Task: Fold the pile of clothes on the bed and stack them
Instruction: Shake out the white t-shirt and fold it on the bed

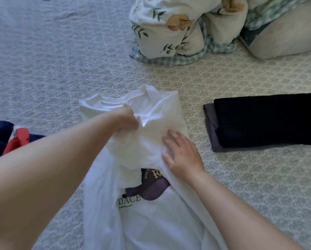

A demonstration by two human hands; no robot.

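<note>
A white T-shirt (147, 213) with a dark printed graphic lies lengthwise on the bed, collar at the far end. My left hand (125, 120) grips a fold of its fabric near the collar and holds it up. Flat on the shirt's right side, just above the print, my right hand (183, 156) presses with straight fingers. To the right sits a stack of folded clothes: a black garment (266, 120) on top of a grey one (210, 127).
A patterned bedspread (61, 69) covers the bed. A navy and red bundle of clothes (5, 138) lies at the left edge. A rolled floral duvet (178, 27) and a beige pillow (286, 38) sit at the far right.
</note>
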